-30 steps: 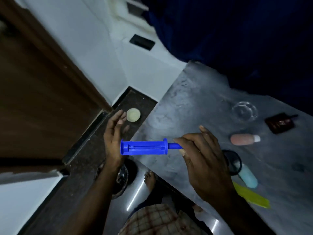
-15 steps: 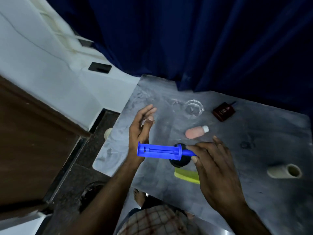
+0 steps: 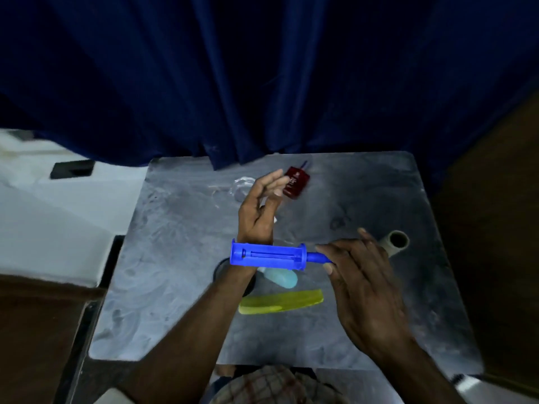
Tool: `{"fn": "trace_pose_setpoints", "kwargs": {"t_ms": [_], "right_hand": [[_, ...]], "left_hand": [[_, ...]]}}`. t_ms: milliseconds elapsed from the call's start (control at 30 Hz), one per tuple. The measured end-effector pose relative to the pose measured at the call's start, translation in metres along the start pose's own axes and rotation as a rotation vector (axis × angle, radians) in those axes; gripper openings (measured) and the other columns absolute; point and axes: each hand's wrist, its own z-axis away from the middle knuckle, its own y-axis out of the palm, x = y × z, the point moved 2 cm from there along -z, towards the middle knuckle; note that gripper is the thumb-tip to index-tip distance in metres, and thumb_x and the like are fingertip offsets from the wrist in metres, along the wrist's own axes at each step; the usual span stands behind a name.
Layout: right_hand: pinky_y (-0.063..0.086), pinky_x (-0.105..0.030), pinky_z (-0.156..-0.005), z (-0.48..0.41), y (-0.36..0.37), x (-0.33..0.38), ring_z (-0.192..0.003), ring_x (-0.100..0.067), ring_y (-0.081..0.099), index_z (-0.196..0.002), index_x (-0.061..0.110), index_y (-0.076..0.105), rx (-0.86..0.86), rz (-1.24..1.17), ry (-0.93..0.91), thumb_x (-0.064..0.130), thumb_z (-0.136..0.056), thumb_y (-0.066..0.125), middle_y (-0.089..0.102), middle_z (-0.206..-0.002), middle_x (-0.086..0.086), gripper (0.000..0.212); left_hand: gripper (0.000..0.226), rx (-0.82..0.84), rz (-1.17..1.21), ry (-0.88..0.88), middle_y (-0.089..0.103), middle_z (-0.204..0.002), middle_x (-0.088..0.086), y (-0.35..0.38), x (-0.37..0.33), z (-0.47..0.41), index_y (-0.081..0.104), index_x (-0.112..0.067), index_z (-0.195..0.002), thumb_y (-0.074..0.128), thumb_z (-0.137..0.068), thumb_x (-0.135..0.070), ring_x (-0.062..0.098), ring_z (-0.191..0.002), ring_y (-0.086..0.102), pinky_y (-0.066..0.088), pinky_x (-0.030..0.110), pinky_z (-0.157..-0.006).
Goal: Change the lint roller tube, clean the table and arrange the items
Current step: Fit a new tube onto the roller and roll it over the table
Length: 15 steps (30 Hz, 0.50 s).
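Observation:
My right hand [image 3: 361, 275] grips the handle of a bare blue lint roller frame [image 3: 269, 256], held level above the grey table [image 3: 180, 258] with no tube on it. My left hand [image 3: 261, 205] hovers empty behind the frame, fingers apart and pointing away. A whitish lint roller tube [image 3: 395, 243] lies on its side at the right of the table, partly hidden by my right fingers. Under the frame lie a light blue bottle [image 3: 281, 277] and a yellow comb [image 3: 281, 301].
A dark red flat bottle [image 3: 296, 182] and a clear glass dish [image 3: 239, 186] sit near the table's back edge. A black round object [image 3: 218, 269] is mostly hidden by my left forearm. A dark blue curtain [image 3: 262, 83] hangs behind; brown wood [image 3: 495, 199] stands to the right.
The view swung right, from the floor and door to the table seen square-on. My left hand moved forward over the table; the right hand kept the blue frame level.

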Motion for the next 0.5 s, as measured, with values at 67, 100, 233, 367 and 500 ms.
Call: {"fn": "trace_pose_setpoints", "kwargs": {"t_ms": [67,100,233,367,500], "right_hand": [[0.035,-0.044,-0.120,0.008,-0.009,-0.017,-0.109,-0.025,0.061,-0.123,0.013,0.068,-0.033,0.018,0.037,0.010,-0.096,0.055,0.064,-0.116,-0.002,0.030],[0.036,-0.045,-0.119,0.012,-0.013,-0.025,-0.109,-0.025,0.061,-0.124,0.013,0.067,-0.050,0.026,0.056,0.009,-0.096,0.056,0.064,-0.116,-0.002,0.030],[0.037,-0.044,-0.119,0.031,-0.029,-0.058,-0.116,-0.024,0.057,-0.127,0.014,0.065,-0.097,0.060,0.152,0.009,-0.095,0.057,0.063,-0.120,-0.003,0.033],[0.037,-0.047,-0.119,0.049,-0.043,-0.086,-0.112,-0.028,0.062,-0.126,0.011,0.067,-0.103,0.098,0.257,0.011,-0.096,0.056,0.066,-0.119,-0.006,0.032],[0.038,-0.047,-0.118,0.063,-0.055,-0.106,-0.109,-0.027,0.062,-0.125,0.009,0.069,-0.107,0.160,0.347,0.008,-0.095,0.058,0.067,-0.116,-0.008,0.032]], "left_hand": [[0.042,0.058,0.004,-0.006,0.072,-0.136,0.011,0.030,0.005,-0.004,0.062,-0.009,-0.139,0.054,-0.101,-0.026,0.024,-0.132,0.067,0.055,0.048,-0.111],[0.048,0.084,-0.006,-0.016,0.073,-0.136,0.011,0.045,0.007,-0.006,0.062,-0.007,-0.140,0.055,-0.099,-0.031,0.025,-0.131,0.067,0.057,0.044,-0.107],[0.038,0.239,-0.067,-0.023,0.075,-0.129,0.006,0.101,0.032,-0.012,0.063,-0.013,-0.136,0.055,-0.101,-0.024,0.018,-0.122,0.070,0.057,0.042,-0.102],[0.037,0.398,-0.164,-0.007,0.075,-0.129,0.005,0.150,0.061,-0.014,0.064,-0.009,-0.136,0.060,-0.100,-0.017,0.005,-0.117,0.070,0.057,0.031,-0.103],[0.039,0.526,-0.272,-0.008,0.074,-0.130,-0.002,0.187,0.087,-0.007,0.067,-0.014,-0.133,0.068,-0.094,-0.019,-0.003,-0.115,0.069,0.057,0.017,-0.097]]}}
